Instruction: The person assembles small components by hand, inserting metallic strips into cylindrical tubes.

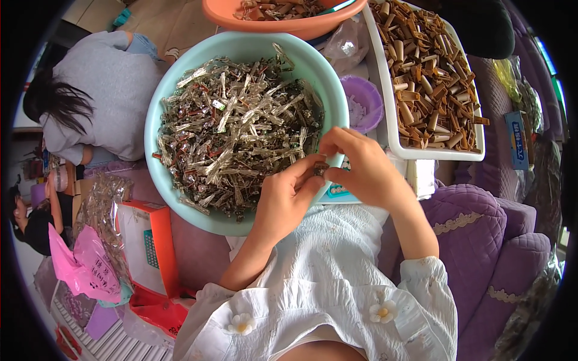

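Over the near right rim of a mint-green basin [158, 198], my two hands meet. My left hand [288, 195] pinches a small dark piece [321, 169] between thumb and fingertips; its kind is too small to tell. My right hand [364, 168] is closed on the same piece from the other side, thumb and index finger pressed to it. The basin is heaped with silvery bundles of thin strands [235, 129], with dark and reddish bits among them. Partly hidden beneath my right hand, a turquoise tray [338, 191] shows small round pale pieces.
A white bin [442, 154] full of brown and tan tube-like pieces stands at right, beside a purple bowl [363, 90]. An orange basin [259, 25] is at the far side. Another person [108, 96] bends over at left, near an orange-red box [159, 240] and pink bag [90, 271].
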